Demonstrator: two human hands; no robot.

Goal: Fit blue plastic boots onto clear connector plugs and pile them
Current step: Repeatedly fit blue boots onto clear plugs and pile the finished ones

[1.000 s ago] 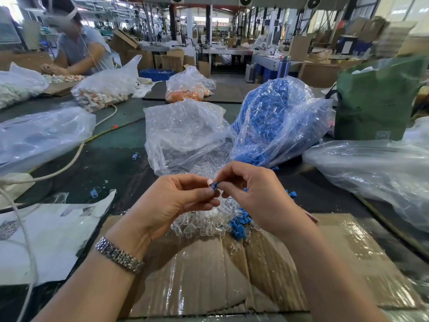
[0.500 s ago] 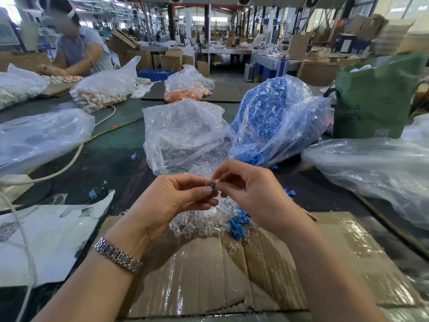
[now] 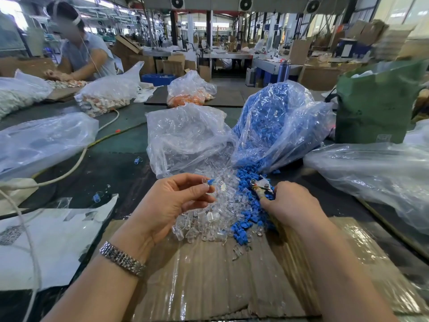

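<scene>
Head view: left hand (image 3: 173, 203) pinches booted plug (image 3: 210, 182) over clear plug pile (image 3: 209, 217); right hand (image 3: 290, 203), fingers curled into blue boots (image 3: 246, 182), should pinch one boot squarely.

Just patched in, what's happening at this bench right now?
A person is fitting blue boots onto clear plugs. The left hand pinches one plug with a blue boot on it, held above the heap of clear plugs. The right hand reaches into the loose blue boots spilling from the blue bag; what it holds is unclear.
</scene>
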